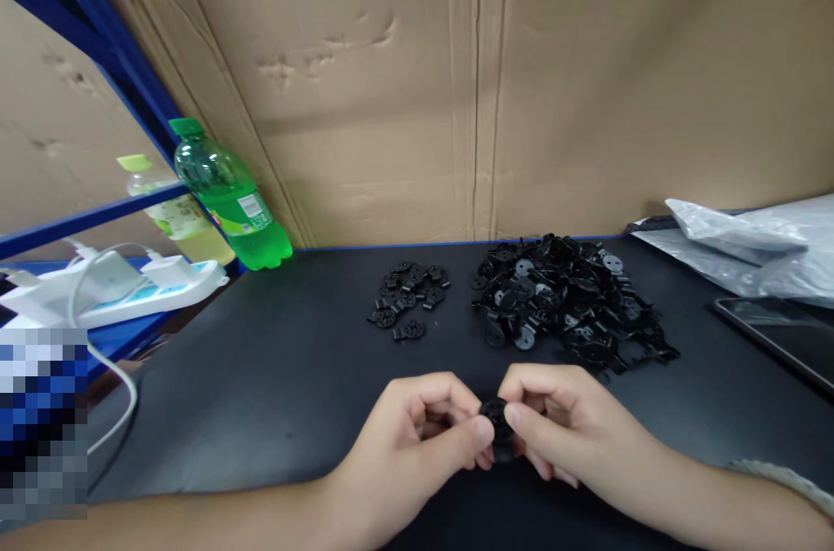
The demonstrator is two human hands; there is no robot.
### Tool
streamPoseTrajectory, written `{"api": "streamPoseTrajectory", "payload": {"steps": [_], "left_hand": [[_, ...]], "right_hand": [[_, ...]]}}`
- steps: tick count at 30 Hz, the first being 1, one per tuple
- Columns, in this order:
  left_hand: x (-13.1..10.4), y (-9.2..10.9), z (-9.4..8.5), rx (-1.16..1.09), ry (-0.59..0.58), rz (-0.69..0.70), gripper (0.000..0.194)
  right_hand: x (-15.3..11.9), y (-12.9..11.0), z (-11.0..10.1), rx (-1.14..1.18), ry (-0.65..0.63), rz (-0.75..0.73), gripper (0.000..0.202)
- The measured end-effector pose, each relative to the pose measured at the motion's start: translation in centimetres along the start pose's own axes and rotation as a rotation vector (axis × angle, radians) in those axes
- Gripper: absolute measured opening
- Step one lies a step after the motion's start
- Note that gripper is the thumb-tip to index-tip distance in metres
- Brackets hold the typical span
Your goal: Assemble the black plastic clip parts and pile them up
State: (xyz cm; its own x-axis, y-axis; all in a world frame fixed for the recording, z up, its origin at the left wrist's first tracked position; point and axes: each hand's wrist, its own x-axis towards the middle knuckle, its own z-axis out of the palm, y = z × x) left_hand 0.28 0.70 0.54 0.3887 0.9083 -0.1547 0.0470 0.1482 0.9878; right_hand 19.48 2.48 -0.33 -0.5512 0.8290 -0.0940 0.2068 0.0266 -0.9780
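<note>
Between my two hands, close to the near side of the black table, is a small round black plastic part (496, 417). My left hand (426, 442) pinches its left edge with thumb and fingers. From the other side, my right hand (564, 421) grips it the same way. The lower portion of the part is blurred and partly covered by fingers. Beyond my right hand lies a large heap of black plastic parts (553, 299), many with round discs and tabs. A smaller group of similar round parts (407, 295) lies left of the heap.
A green soda bottle (234, 203) and a paler drink bottle (179, 216) stand at the back left by a blue metal frame (91, 29). A white power strip (175, 290) with a cable is nearby. Plastic bags (749, 247) and a dark tablet-like device (788, 338) lie right. Cardboard (378, 99) walls the back.
</note>
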Motion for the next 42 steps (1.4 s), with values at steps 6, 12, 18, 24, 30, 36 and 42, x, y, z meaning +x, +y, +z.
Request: {"api": "streamPoseTrajectory", "payload": {"steps": [6,12,18,24,30,36,42], "left_hand": [[0.1,0.2,-0.2,-0.037,0.002,-0.003,0.024],[0.1,0.3,-0.1,-0.042,0.009,-0.006,0.023],[0.2,0.3,-0.2,-0.045,0.017,0.001,0.022],[-0.2,0.6,-0.1,0.094,0.087,0.029,0.017],[0.3,2.4,-2.3,0.551,0.223,0.450,0.013],[4.2,2.4,-7.7,0.796,0.534,0.483,0.022],[5.9,1.3,-9.6,0.939,0.534,0.500,0.016]], "right_hand": [[-0.1,-0.2,-0.2,0.021,-0.042,0.010,0.028],[-0.2,-0.3,-0.2,0.065,-0.060,0.015,0.025],[-0.2,-0.4,-0.2,0.095,-0.054,0.018,0.028],[-0.2,0.3,-0.3,0.106,-0.057,-0.003,0.032],[0.0,1.3,-0.5,0.170,-0.066,-0.007,0.038],[-0.1,1.4,-0.5,0.120,-0.085,0.038,0.042],[-0.2,1.0,-0.5,0.016,-0.088,0.046,0.029]]}}
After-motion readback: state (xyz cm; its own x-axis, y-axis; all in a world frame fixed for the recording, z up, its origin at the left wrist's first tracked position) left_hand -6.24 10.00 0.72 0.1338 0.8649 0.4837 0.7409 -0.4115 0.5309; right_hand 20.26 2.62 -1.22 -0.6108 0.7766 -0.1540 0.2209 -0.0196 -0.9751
